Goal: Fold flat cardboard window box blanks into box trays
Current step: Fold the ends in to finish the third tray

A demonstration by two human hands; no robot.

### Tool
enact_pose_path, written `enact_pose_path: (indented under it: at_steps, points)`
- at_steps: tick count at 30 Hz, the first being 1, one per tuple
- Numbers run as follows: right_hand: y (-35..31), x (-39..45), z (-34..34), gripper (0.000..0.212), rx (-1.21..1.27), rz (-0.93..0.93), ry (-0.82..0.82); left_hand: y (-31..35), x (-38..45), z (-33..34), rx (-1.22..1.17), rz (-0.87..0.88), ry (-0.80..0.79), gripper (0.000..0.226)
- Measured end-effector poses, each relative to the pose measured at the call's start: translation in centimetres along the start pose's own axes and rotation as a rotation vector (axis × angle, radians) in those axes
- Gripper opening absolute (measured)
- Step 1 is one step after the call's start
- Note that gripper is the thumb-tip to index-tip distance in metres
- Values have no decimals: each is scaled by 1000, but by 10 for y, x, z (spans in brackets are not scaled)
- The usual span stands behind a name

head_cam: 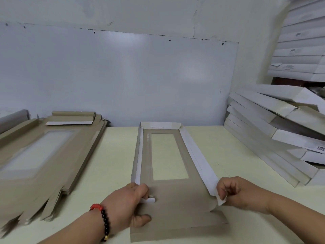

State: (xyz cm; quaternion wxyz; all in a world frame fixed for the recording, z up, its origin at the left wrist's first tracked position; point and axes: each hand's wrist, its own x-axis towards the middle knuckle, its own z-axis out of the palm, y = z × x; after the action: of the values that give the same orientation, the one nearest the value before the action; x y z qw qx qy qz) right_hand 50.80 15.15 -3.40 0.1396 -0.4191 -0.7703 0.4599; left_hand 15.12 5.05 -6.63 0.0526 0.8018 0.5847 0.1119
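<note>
both hands worked the near corners of a half-folded window box blank on the table.

the window box blank (pixel 175 206) lay in the middle of the pale table (pixel 112 161), its far wall and two long side walls already raised, white faces inward, the near flap flat. the left hand (pixel 131 205), with a red-and-black bead bracelet (pixel 103 219) on its wrist, curled round the near end of the left wall and pinched a small white tab. the right hand (pixel 233 191) pinched the tab at the near end of the right wall. a stack of flat blanks (pixel 45 152) sat at left; white folded boxes (pixel 274 131) were piled at right.
</note>
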Motion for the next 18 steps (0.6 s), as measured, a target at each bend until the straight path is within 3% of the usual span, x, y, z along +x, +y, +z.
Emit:
enact_pose_path:
  at_steps: [7,13,15,18]
  points:
    - [13,0,-9,9,110,50,53,0,0,0,12,20,11,52]
    - [2,13,13,23,-81,0,256,0,0,1,10,45,31,52]
    - [-3,15,19,25,-234,-47,250,0,0,1,6,51,34,51]
    - [-8,15,25,19,-695,-141,190,0,0,1,-1,53,36,50]
